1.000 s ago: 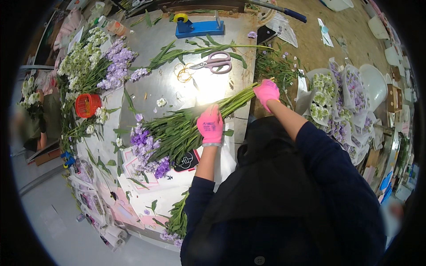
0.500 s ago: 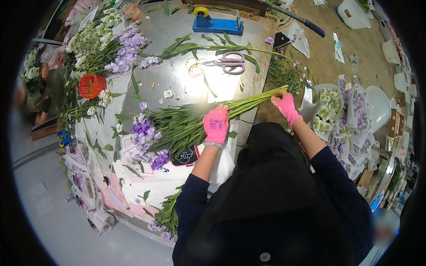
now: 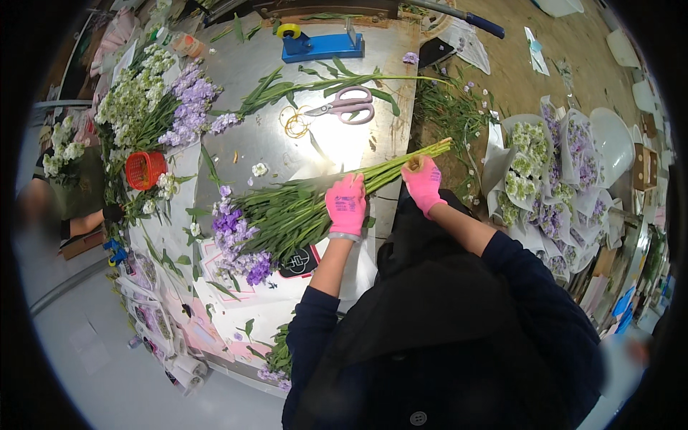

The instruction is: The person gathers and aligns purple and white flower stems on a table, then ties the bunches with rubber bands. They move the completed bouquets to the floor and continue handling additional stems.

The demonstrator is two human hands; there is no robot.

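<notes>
A bunch of purple stock-like flowers [image 3: 287, 218] lies slantwise over the near part of the table, blooms to the left and bare stem ends to the upper right. My left hand [image 3: 346, 204], in a pink work glove, is closed around the stems near their middle. My right hand [image 3: 424, 185], gloved alike, is closed at the near side of the stems, short of the cut ends. Its fingertips pinch together against them; whatever they hold is too small to make out. Beyond the bunch lie scissors [image 3: 351, 105] with mauve handles and several thin yellow rubber bands [image 3: 294, 123].
A blue tape dispenser [image 3: 322, 47] stands at the table's far side. Loose stems [image 3: 315, 87] lie before it. Leftward are a red basket [image 3: 145, 170] and heaped white and lilac flowers [image 3: 188, 104]. Wrapped bouquets [image 3: 530, 172] stand right. Another person's arm [image 3: 87, 223] shows far left.
My right hand has moved left along the stems, away from the cut ends. My left hand keeps its grip on the bunch. The whole view has shifted slightly.
</notes>
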